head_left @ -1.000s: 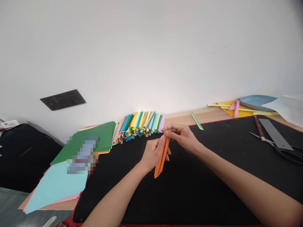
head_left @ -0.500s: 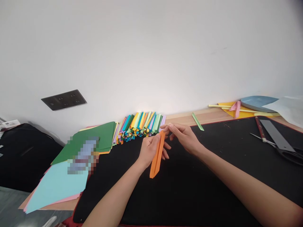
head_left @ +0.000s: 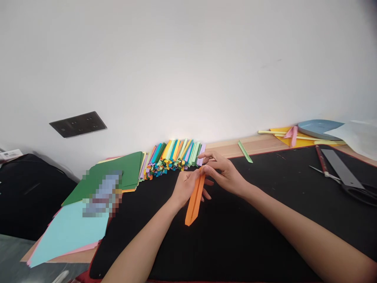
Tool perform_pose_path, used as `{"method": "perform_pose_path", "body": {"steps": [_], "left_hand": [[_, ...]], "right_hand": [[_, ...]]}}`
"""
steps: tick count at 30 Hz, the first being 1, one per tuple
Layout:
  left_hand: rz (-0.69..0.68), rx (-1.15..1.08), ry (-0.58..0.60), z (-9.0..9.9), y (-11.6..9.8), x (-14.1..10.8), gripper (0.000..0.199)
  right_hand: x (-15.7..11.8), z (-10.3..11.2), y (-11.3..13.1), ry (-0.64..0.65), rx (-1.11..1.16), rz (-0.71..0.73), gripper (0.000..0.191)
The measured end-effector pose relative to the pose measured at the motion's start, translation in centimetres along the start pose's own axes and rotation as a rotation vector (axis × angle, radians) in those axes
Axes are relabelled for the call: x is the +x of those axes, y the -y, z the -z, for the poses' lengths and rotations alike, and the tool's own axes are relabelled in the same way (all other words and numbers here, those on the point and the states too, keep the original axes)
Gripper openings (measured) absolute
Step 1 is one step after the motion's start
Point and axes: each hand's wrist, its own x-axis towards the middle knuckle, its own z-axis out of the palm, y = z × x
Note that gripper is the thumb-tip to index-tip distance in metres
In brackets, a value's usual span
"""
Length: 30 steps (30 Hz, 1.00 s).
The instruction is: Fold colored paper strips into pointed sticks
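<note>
Between the forearms, the near part of the black mat (head_left: 229, 247) offers a wide way through. More room lies between the right hand (head_left: 225, 175) and the scissors (head_left: 357, 194). Beyond the left hand (head_left: 184, 188), the heap of folded strips (head_left: 173, 157) blocks the way to the wall (head_left: 188, 78); paper sheets (head_left: 70, 232) bound the left side, and a green strip (head_left: 245, 151) lies across the far edge.

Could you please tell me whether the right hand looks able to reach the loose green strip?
Probably yes: nothing appears to stand between the right hand and the green strip, though that hand is touching the orange strip.
</note>
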Motion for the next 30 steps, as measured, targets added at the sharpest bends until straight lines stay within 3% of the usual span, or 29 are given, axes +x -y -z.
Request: {"method": "perform_pose_path", "body": {"steps": [4,11,30], "left_hand": [[-0.003,0.046,-0.016,-0.22,-0.13,-0.21,0.049],[-0.11,0.201,-0.029,-0.62,-0.28,-0.59,0.061],[-0.122,0.197,-0.099,-0.32,0.03,-0.38,0.048]], "right_hand": [[-0.15,-0.01,-0.09,0.028,-0.144,0.071,0.026],[-0.16,0.08,-0.35,0.012,-0.19,0.086,0.03],[0.45,0.47,0.02,-0.102,-0.064,0.102,0.029]]}}
